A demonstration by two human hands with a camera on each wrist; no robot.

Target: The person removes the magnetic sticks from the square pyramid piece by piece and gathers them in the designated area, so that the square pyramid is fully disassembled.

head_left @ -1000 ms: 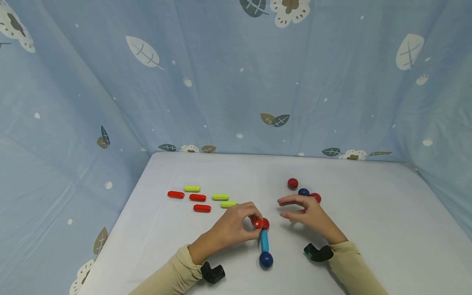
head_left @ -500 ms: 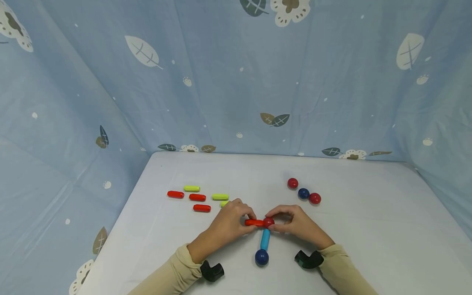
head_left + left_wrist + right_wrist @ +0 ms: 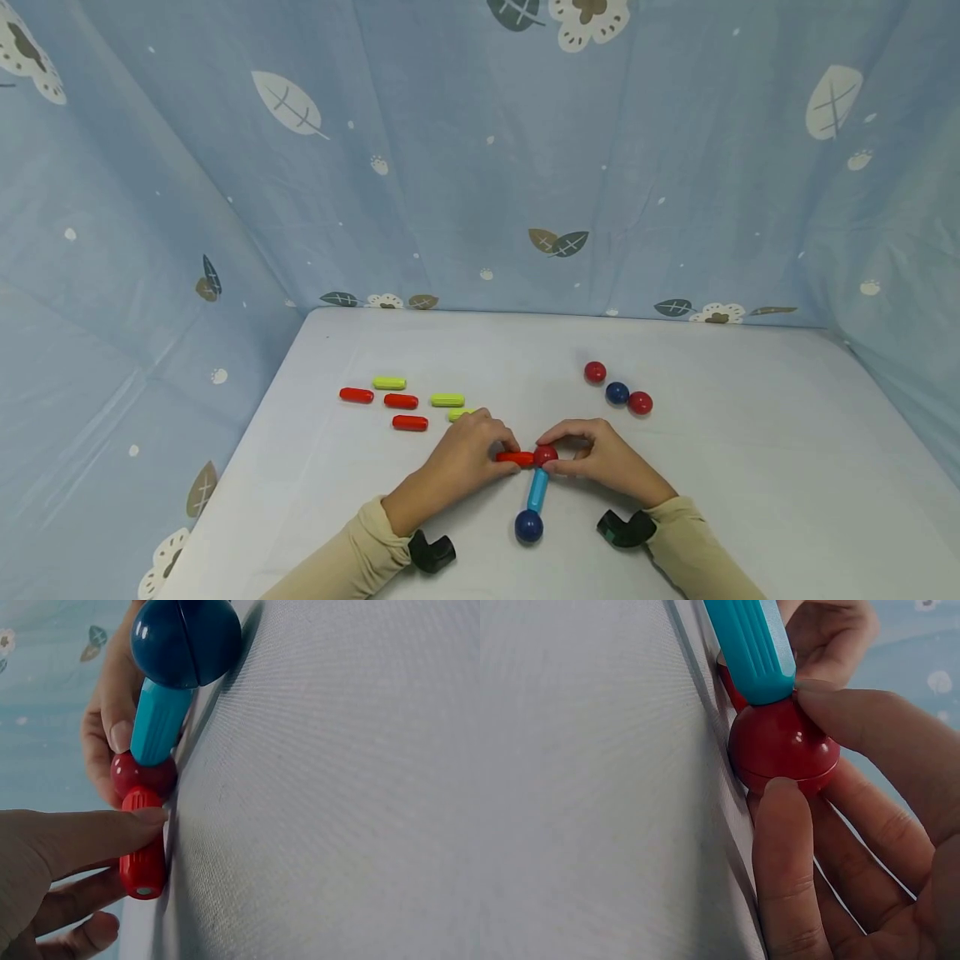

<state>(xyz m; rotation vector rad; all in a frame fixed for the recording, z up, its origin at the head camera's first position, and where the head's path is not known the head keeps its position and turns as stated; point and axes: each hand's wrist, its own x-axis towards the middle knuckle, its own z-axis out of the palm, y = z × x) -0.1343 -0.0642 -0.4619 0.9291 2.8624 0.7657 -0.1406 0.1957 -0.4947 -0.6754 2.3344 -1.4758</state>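
My left hand (image 3: 468, 454) pinches a red rod (image 3: 515, 458) between thumb and fingers; in the left wrist view the rod's far end (image 3: 142, 795) meets a red ball (image 3: 146, 776). That red ball (image 3: 545, 456) is held between the thumb and fingers of my right hand (image 3: 607, 458). From the ball a light blue rod (image 3: 537, 490) runs toward the table's front, with a dark blue ball (image 3: 528, 527) at its other end. In the right wrist view the light blue rod (image 3: 756, 652) touches the red ball (image 3: 784, 746), and the fingers wrap its near side.
Several loose red rods (image 3: 401, 402) and lime-green rods (image 3: 447, 400) lie on the white table (image 3: 337, 517) at the left. Two red balls (image 3: 640, 403) and a dark blue ball (image 3: 617, 393) sit at the back right. A patterned blue curtain (image 3: 450, 183) hangs behind.
My right hand has come left and taken hold of the red ball. The red rod has turned from end-on to lying sideways against the ball. The dark blue ball has shifted slightly left.
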